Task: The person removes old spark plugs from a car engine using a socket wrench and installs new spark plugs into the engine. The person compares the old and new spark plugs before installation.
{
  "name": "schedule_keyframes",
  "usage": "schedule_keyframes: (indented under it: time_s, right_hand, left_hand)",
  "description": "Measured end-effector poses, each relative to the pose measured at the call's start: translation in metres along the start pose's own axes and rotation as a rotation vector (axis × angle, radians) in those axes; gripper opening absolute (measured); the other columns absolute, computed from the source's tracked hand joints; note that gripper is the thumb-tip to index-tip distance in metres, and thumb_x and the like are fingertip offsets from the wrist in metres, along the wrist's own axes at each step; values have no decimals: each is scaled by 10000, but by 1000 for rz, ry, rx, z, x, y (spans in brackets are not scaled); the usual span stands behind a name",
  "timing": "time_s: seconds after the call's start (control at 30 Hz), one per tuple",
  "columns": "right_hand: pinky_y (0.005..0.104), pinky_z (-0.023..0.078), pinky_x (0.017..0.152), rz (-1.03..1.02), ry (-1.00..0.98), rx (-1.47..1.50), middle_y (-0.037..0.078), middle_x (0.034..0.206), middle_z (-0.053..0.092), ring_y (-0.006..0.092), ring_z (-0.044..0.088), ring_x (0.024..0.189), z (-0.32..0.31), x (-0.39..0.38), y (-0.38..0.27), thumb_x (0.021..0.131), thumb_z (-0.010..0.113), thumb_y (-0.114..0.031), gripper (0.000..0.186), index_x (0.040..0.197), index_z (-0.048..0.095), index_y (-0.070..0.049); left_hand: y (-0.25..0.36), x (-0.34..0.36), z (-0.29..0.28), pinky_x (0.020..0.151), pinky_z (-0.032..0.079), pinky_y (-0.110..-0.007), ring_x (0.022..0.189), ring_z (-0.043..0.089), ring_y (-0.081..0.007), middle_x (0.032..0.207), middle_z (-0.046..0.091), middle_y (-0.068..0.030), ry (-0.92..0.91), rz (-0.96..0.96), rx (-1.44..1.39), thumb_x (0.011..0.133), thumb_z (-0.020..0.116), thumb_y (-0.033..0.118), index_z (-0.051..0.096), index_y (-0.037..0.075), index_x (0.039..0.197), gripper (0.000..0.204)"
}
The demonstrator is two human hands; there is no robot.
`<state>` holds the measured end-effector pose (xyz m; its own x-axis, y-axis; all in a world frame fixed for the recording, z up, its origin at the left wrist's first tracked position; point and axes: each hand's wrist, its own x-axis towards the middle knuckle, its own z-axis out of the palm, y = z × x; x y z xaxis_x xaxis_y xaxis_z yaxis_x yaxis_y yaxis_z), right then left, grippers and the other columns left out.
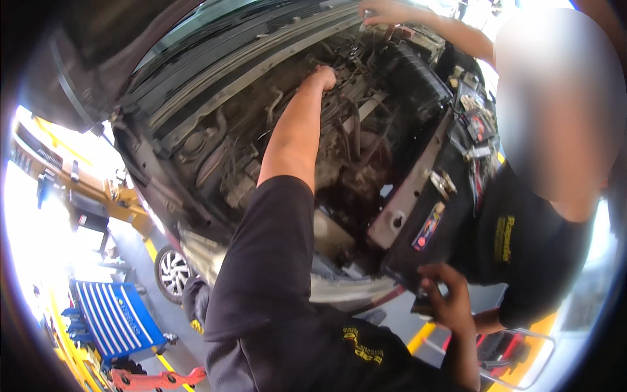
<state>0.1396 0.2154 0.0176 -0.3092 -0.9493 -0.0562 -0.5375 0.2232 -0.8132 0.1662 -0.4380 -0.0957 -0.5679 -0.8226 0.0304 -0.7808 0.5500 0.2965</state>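
Observation:
My left arm reaches far into the engine bay [339, 140] of a car with its hood raised. Deep among hoses and metal parts near the back, my left hand [323, 77] is curled closed; whatever its fingers grip is hidden. Nearer to me at the lower right, my right hand [447, 297] is bent with thumb and fingers drawn together around a small dark item, too blurred to name. A co-worker's hand [385, 12] at the top holds a metal tool [368, 14] over the far side of the bay. Close to that hand lies a ribbed black engine part [411, 72].
Several tools and small parts [477, 124] lie along the car's right edge, with a colourful flat packet [428, 225] nearer. A co-worker [535, 242] leans in there. At lower left are a blue tool cabinet [117, 320], a wheel [174, 273] and a red metal arm [157, 379].

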Motion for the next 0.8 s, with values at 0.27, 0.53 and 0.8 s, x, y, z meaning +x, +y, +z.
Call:
schedule_keyframes:
  time_s: [0.27, 0.53, 0.8]
  right_hand:
    - [284, 520, 702, 237, 57, 111, 128, 917, 674, 220, 676, 798, 7, 31, 0, 817, 634, 25, 217, 1031, 663, -1]
    - [333, 490, 689, -109, -52, -130, 137, 801, 637, 279, 656, 763, 15, 124, -48, 771, 695, -68, 227, 985, 660, -2]
    - [440, 497, 843, -386, 65, -525, 161, 976, 668, 337, 649, 938, 59, 239, -86, 887, 604, -163, 177, 1021, 633, -50]
  left_hand:
    - [5, 3, -20, 951, 475, -431, 1155, 590, -359, 1259, 611, -178, -300, 48, -53, 858, 612, 225, 697, 89, 1133, 318]
    - [-22, -41, -10, 696, 541, -462, 830, 681, -330, 1002, 701, -176, -237, 156, -110, 854, 698, 396, 692, 42, 1113, 438]
    - [-42, -82, -47, 648, 562, -381, 685, 701, -211, 796, 724, -126, -336, 60, 74, 809, 779, 239, 710, -47, 957, 330]
